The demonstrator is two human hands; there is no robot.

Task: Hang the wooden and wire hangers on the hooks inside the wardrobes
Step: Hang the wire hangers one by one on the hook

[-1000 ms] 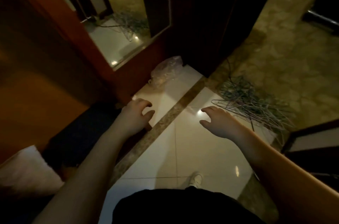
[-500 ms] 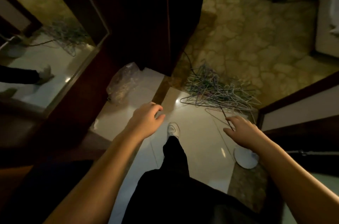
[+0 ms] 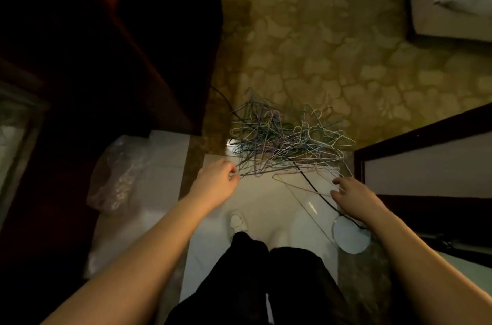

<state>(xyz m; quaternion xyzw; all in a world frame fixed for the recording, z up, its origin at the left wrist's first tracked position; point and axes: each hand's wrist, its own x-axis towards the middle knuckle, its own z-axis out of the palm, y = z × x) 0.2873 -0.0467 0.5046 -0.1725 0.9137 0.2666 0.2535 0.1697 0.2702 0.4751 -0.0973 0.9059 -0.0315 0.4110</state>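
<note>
Reaching down, I see my left hand [image 3: 216, 183] at the near edge of the tangled wire hangers [image 3: 286, 146], fingers curled; whether it grips any I cannot tell; my right hand [image 3: 355, 195] hovers with fingers spread loosely.

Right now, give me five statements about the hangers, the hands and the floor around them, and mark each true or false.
1. The wire hangers lie in a tangled pile on the floor. True.
2. The left hand is at the pile's near left edge, fingers curled at a wire. True, though whether it grips the wire cannot be told.
3. The right hand holds a wooden hanger. False: it reaches with spread fingers toward a loose wire hanger, and no wooden hanger is in view.
4. A crumpled clear plastic bag lies right of the pile. False: it lies to the left, beside the dark wardrobe.
5. A black cable runs under the pile toward a round white disc. True.
</note>
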